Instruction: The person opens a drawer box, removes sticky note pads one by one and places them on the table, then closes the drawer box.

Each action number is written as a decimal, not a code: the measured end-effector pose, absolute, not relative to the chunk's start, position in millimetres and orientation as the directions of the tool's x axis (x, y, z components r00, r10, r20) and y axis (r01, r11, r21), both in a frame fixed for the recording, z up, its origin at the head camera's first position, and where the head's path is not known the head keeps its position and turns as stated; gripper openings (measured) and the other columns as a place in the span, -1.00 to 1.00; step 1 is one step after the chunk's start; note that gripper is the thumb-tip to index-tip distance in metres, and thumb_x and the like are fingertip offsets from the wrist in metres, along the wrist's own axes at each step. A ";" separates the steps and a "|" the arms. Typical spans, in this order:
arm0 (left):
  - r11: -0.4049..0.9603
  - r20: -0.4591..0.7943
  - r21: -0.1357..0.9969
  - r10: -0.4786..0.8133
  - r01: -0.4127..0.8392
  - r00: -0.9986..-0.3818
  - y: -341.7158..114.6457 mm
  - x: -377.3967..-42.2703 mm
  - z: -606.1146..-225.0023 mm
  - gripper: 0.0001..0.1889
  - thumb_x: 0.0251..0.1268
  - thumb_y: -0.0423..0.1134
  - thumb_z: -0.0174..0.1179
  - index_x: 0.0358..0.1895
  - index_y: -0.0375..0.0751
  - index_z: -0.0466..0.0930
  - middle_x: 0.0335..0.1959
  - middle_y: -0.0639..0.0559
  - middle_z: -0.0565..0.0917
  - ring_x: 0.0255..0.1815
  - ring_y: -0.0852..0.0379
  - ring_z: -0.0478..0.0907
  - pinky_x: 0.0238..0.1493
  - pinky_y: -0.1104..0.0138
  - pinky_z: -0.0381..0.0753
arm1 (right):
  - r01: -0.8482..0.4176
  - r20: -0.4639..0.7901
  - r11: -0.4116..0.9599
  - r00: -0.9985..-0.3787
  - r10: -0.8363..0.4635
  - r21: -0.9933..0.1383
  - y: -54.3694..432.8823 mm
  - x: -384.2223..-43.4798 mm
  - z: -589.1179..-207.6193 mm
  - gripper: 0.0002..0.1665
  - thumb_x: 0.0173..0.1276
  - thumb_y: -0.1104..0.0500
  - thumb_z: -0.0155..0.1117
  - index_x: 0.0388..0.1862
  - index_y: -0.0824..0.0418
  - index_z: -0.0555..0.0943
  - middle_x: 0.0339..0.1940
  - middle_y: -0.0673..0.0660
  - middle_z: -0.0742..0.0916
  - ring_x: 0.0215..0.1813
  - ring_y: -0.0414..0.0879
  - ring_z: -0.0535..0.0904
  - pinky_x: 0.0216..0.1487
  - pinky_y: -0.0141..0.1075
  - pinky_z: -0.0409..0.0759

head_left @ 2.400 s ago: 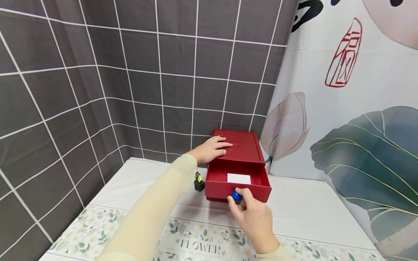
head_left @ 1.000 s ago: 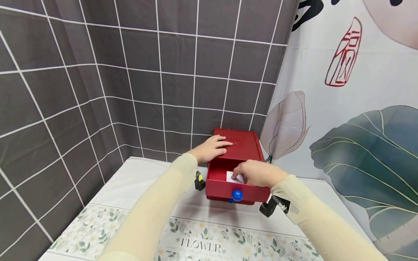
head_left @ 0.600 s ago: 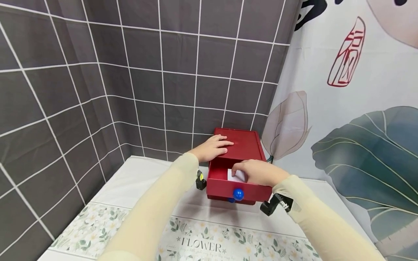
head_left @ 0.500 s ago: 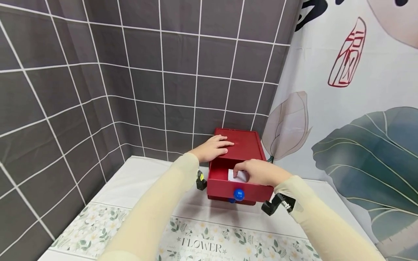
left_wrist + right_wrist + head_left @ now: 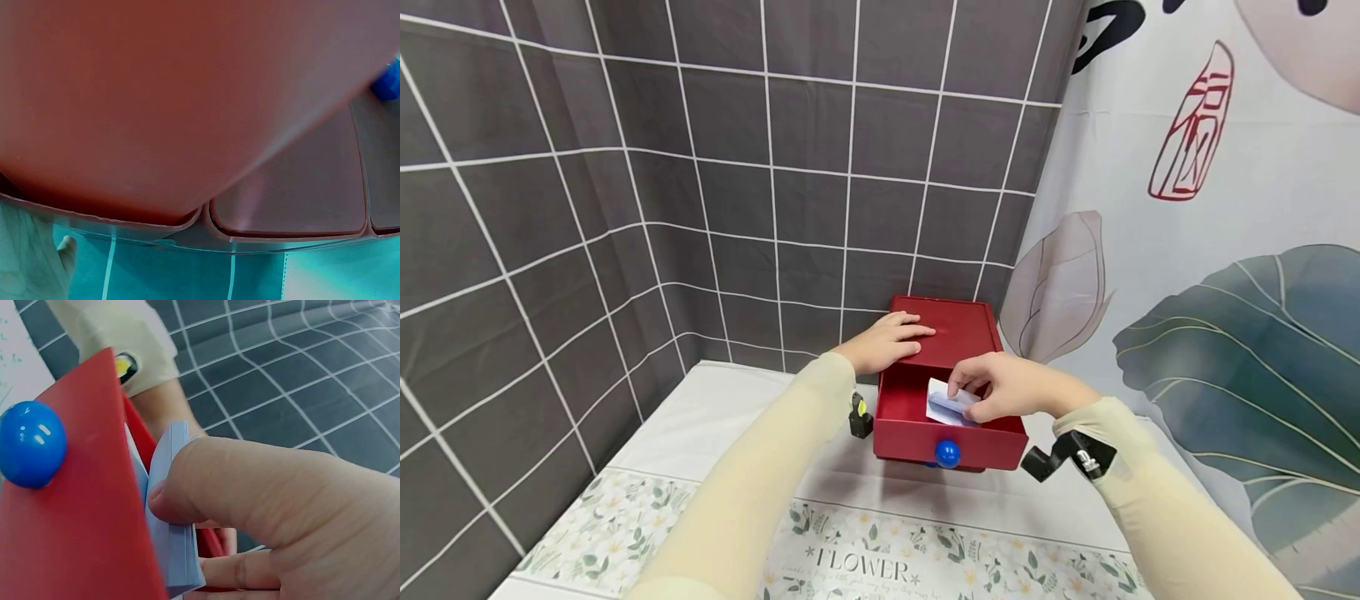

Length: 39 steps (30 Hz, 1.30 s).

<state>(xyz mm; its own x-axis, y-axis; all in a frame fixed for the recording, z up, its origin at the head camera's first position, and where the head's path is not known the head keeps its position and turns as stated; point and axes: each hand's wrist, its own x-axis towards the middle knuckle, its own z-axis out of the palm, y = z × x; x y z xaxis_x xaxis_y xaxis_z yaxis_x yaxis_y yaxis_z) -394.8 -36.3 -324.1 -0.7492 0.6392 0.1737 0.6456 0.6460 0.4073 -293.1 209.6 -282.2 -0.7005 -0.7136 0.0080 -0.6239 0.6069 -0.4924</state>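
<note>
A small red drawer box (image 5: 951, 329) stands on the white table with its upper drawer pulled out. My left hand (image 5: 883, 343) lies on the box top, fingers spread. Over the drawer (image 5: 901, 400), my right hand (image 5: 1011, 385) pinches a stack of white paper slips (image 5: 943, 407) between thumb and fingers. The right wrist view shows the thumb pressed on the layered edge of the paper stack (image 5: 178, 556), which is tilted just behind the drawer front (image 5: 81, 531). A round blue knob (image 5: 947, 453) sits on that front.
Below the open drawer, a second blue knob (image 5: 932, 463) partly shows. A grey wall with white grid lines (image 5: 805, 200) rises behind the box. Floral printed cloth (image 5: 865, 558) runs along the near side of the table. A patterned hanging (image 5: 1247, 250) is at the right.
My right hand has left the blue knob, reached into the drawer and taken hold of the paper stack, now raised and tilted. My left hand has stayed on the box top.
</note>
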 end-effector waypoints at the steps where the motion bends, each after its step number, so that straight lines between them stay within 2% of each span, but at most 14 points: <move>1: 0.648 0.174 0.406 0.637 0.644 -0.751 -36.4 -394.9 -324.5 -0.49 0.53 -0.02 -0.04 0.49 0.14 0.39 0.58 -0.04 0.21 0.61 -0.06 -0.02 0.56 0.00 0.06 | -0.623 0.014 0.604 -0.702 -0.712 -0.497 210.9 -292.5 -280.5 -0.79 0.22 0.18 0.36 -0.14 0.03 0.66 -0.14 -0.08 0.74 -0.03 -0.07 0.67 0.01 -0.13 0.69; 16: 0.636 0.185 0.415 0.641 0.651 -0.745 -37.0 -394.1 -324.1 -0.49 0.53 -0.04 -0.03 0.49 0.10 0.40 0.57 -0.06 0.22 0.62 -0.08 -0.03 0.57 -0.01 0.03 | -0.555 0.105 0.640 -0.793 -0.600 -0.532 242.6 -279.8 -258.4 -0.73 0.22 0.21 0.43 -0.09 0.07 0.65 -0.02 0.08 0.71 -0.01 -0.02 0.65 -0.05 -0.25 0.69; 27: 0.626 0.202 0.422 0.640 0.656 -0.741 -37.3 -394.2 -324.4 -0.51 0.54 -0.05 -0.04 0.47 0.10 0.42 0.57 -0.06 0.22 0.62 -0.07 -0.04 0.58 0.01 -0.01 | -0.567 0.227 0.633 -0.812 -0.538 -0.527 294.5 -280.5 -263.0 -0.78 0.28 0.28 0.42 -0.10 0.12 0.67 -0.09 0.07 0.73 -0.13 -0.18 0.64 -0.14 -0.31 0.68; 32: 0.628 0.201 0.425 0.636 0.652 -0.745 -37.6 -393.8 -324.4 -0.51 0.53 -0.06 -0.03 0.47 0.09 0.42 0.57 -0.06 0.23 0.62 -0.07 -0.03 0.58 0.00 0.01 | -0.505 0.203 0.683 -0.856 -0.476 -0.527 315.4 -283.5 -273.0 -0.78 0.30 0.26 0.41 -0.08 0.17 0.66 -0.09 0.09 0.74 -0.11 -0.14 0.64 -0.11 -0.30 0.67; 39: 0.629 0.203 0.423 0.635 0.652 -0.745 -36.0 -394.2 -326.1 -0.51 0.54 -0.06 -0.04 0.47 0.11 0.43 0.57 -0.05 0.23 0.62 -0.06 -0.03 0.58 0.02 0.00 | -0.385 0.129 0.754 -0.917 -0.377 -0.533 338.4 -291.0 -296.8 -0.75 0.32 0.22 0.35 -0.03 0.22 0.65 -0.05 0.17 0.73 -0.05 0.04 0.65 -0.06 -0.15 0.65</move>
